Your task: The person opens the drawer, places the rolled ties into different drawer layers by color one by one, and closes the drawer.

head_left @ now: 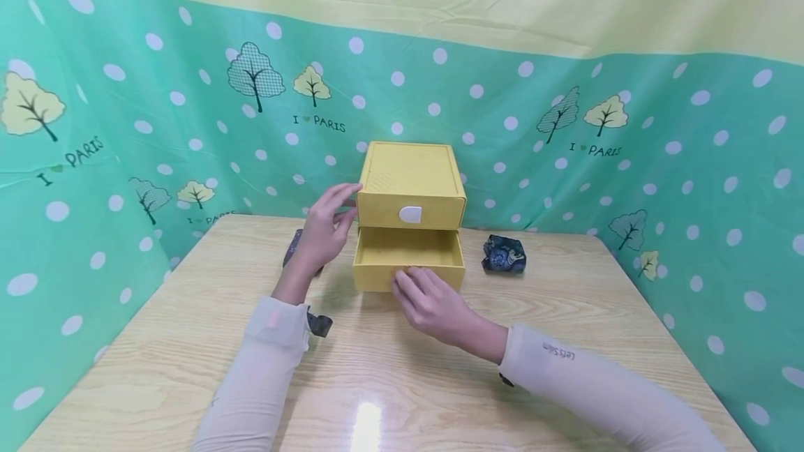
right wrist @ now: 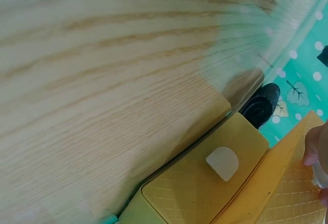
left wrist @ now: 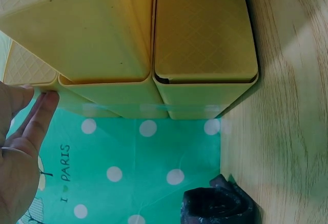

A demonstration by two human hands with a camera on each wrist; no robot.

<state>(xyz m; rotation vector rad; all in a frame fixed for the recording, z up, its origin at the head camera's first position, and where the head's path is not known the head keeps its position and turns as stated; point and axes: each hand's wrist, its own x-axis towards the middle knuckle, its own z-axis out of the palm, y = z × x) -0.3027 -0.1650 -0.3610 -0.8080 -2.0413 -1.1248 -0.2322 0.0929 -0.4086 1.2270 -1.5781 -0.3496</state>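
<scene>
Here, drawer box (head_left: 411, 190) between both hands.

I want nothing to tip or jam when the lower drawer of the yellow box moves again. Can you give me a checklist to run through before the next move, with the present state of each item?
1. Left hand steadies the box: ok, its fingers rest against the left side by the upper drawer.
2. Right hand has a grip on the lower drawer: ok, fingers sit on its front edge.
3. Lower drawer is out: ok, it is pulled forward and its inside shows bare.
4. Upper drawer is in: ok, its front with the white tab is flush.
5. Dark bundle is out of the drawer's path: ok, it lies apart on the right.
6. Dark item behind the left hand: cannot tell, mostly hidden.
</scene>
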